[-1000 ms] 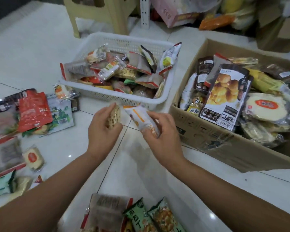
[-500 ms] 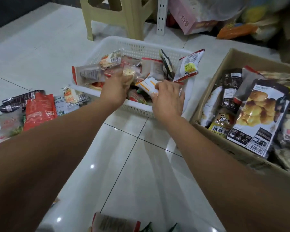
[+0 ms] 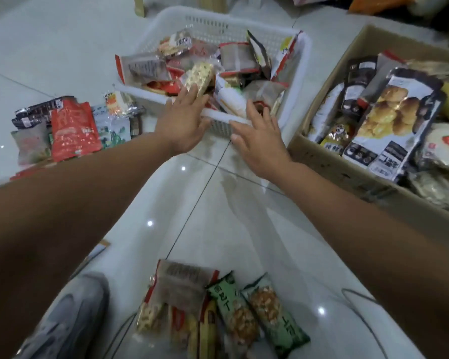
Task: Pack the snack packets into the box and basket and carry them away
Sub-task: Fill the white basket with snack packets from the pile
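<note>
Risk at the rim: the packets are heaping above the rim of the basket [image 3: 218, 24], so one is likely to slide over the near edge if a hand is brushing the pile or if the basket is being lifted unevenly.
Risk underfoot: loose packets are lying close to the shoe [image 3: 70, 314], so one could get trodden on or missed once carrying starts.
Left hand [image 3: 184, 120]: it is reaching over the basket's near rim at frame centre with fingers straight and close together, holding nothing. The fingertips are touching, or nearly touching, the pale bar packet [image 3: 198, 76]; motion blur is hiding the contact.
Right hand [image 3: 259, 136]: it is hovering just right of the left hand with fingers spread and relaxed, gripping nothing, its fingertips reaching over the same rim.
Bar packet: it is lying tilted on top of the heap inside the basket, just beyond the left fingertips.
Basket: it is sitting at upper centre, crammed with packets.
Box [image 3: 335, 172]: it is standing at the right edge, close beside the basket, packed with larger bags.
Floor [image 3: 49, 47]: a red packet [image 3: 73, 130] and others are waiting at middle left, and green packets [image 3: 244, 314] are lying at bottom centre, well apart from both containers.
</note>
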